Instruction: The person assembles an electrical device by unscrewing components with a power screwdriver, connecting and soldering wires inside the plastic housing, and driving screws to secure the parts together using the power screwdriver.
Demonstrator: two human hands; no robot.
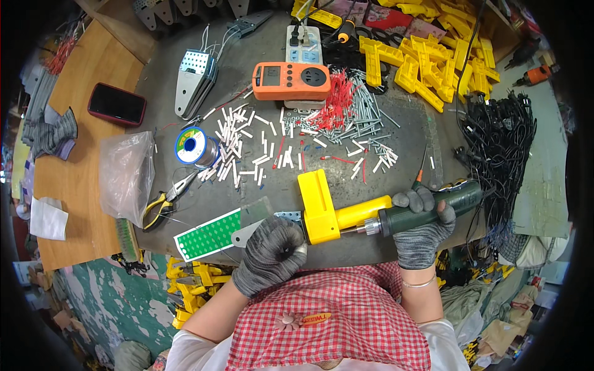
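Both gloved: left hand (270,253) clenched around yellow plastic part (322,209); right hand (424,226) wrapped around green electric screwdriver (427,207), bit at part.

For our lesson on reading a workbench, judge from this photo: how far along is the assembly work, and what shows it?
Done: a heap of yellow plastic pieces lies at the far right, though whether they are finished I cannot tell. In hand: the left hand steadies a yellow plastic part with a metal bracket, while the right hand presses a green electric screwdriver into it. Left: more metal brackets sit stacked at the far left.
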